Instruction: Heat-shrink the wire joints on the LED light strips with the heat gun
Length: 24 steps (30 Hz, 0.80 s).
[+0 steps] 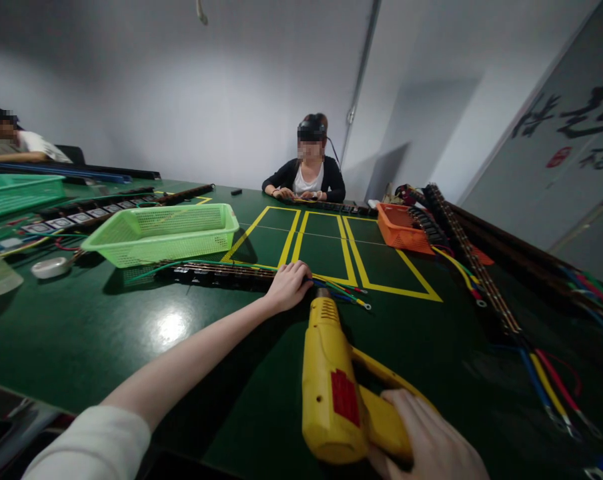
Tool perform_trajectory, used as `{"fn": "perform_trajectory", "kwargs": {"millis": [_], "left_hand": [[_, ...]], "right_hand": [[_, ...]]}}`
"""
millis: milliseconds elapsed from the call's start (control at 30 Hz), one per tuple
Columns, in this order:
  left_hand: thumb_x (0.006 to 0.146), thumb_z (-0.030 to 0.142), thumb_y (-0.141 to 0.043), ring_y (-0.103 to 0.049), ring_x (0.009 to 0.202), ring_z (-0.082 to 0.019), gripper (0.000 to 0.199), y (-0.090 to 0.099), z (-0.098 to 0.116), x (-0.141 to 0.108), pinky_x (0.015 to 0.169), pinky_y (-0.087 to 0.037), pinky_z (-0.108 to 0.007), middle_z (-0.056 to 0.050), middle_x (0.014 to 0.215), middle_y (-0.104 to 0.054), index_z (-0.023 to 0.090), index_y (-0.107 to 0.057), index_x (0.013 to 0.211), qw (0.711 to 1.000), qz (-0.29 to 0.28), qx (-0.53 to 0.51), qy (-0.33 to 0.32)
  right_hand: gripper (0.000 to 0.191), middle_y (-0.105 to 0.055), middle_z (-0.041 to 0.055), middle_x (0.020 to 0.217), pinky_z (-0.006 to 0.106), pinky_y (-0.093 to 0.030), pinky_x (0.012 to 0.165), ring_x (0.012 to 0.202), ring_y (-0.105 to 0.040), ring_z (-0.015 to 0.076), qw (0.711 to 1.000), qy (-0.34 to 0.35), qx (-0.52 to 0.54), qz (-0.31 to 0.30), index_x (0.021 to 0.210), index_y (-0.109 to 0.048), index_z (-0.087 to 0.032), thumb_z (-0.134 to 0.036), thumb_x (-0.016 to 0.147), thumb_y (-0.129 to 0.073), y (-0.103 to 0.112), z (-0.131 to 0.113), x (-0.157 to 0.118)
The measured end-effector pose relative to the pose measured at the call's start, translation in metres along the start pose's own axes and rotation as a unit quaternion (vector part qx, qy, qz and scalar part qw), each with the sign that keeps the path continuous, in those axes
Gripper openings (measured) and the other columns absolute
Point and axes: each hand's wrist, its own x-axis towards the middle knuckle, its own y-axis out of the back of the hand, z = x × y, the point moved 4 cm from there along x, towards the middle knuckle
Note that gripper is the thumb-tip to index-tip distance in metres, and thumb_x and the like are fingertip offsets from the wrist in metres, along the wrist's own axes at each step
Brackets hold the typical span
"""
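My right hand point(426, 433) is wrapped round the handle of a yellow heat gun point(331, 380), low in the view. The gun's metal nozzle points away from me, close to a bundle of coloured wires point(346, 293) with ring terminals. My left hand point(290, 283) is closed over the right end of a long dark strip point(221, 273) with copper-coloured rods, where the wires come out. That strip lies flat on the green table point(181, 367). My left fingers hide the spot where wires and strip meet.
A light green basket point(166, 230) stands behind the strip, with a roll of white tape point(51, 268) to its left. An orange basket point(404, 227) and more wired strips point(474, 260) lie to the right. Yellow tape point(356, 267) marks the table. A person point(309, 173) sits opposite.
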Motion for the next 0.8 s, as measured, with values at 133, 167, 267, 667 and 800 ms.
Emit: {"fn": "perform_trajectory", "kwargs": {"millis": [133,167,267,667,800], "left_hand": [[0.091,0.027,-0.047,-0.052,0.099,-0.019,0.009,-0.002,-0.002,0.001,0.084,-0.038,-0.032,-0.003,0.103,-0.056,0.019,-0.049,0.095,1.000,0.005,-0.013,0.000],[0.091,0.026,-0.046,-0.052,0.099,-0.018,0.009,-0.002,-0.003,0.001,0.084,-0.038,-0.033,-0.003,0.103,-0.056,0.019,-0.049,0.095,1.000,0.007,-0.014,-0.001],[0.092,0.025,-0.044,-0.052,0.098,-0.018,0.009,-0.004,-0.004,0.001,0.084,-0.038,-0.033,-0.004,0.102,-0.055,0.018,-0.049,0.095,1.000,0.013,-0.014,0.000],[0.094,0.029,-0.040,-0.053,0.096,-0.017,0.015,-0.004,-0.008,0.001,0.082,-0.037,-0.031,-0.002,0.101,-0.057,0.021,-0.052,0.091,0.999,-0.003,-0.011,0.037],[0.091,0.029,-0.044,-0.053,0.099,-0.017,0.013,0.001,-0.005,-0.001,0.084,-0.037,-0.032,-0.002,0.105,-0.056,0.021,-0.053,0.092,0.999,0.000,-0.030,0.020]], "right_hand": [[0.050,-0.072,0.0061,0.096,0.037,-0.060,0.067,0.084,-0.070,0.0255,0.998,-0.013,0.043,-0.038,0.103,-0.067,-0.016,-0.050,0.067,-0.067,-0.010,-0.009,0.007],[0.051,-0.072,0.0059,0.099,0.038,-0.060,0.069,0.086,-0.069,0.0259,0.997,-0.017,0.054,-0.049,0.106,-0.066,-0.017,-0.050,0.068,-0.066,-0.012,-0.009,0.007],[0.055,-0.070,0.0080,0.105,0.039,-0.059,0.073,0.091,-0.068,0.0273,0.993,-0.027,0.082,-0.081,0.112,-0.065,-0.015,-0.051,0.071,-0.063,-0.015,-0.011,0.007],[0.095,-0.061,0.0115,0.123,0.040,-0.056,0.082,0.100,-0.064,0.0284,0.980,-0.034,0.159,-0.112,0.132,-0.049,-0.010,-0.069,0.059,-0.066,-0.005,-0.021,0.019],[0.087,-0.067,0.0098,0.111,0.040,-0.058,0.076,0.093,-0.067,0.0286,0.988,-0.036,0.131,-0.075,0.119,-0.061,-0.012,-0.072,0.056,-0.066,0.001,-0.021,0.018]]}}
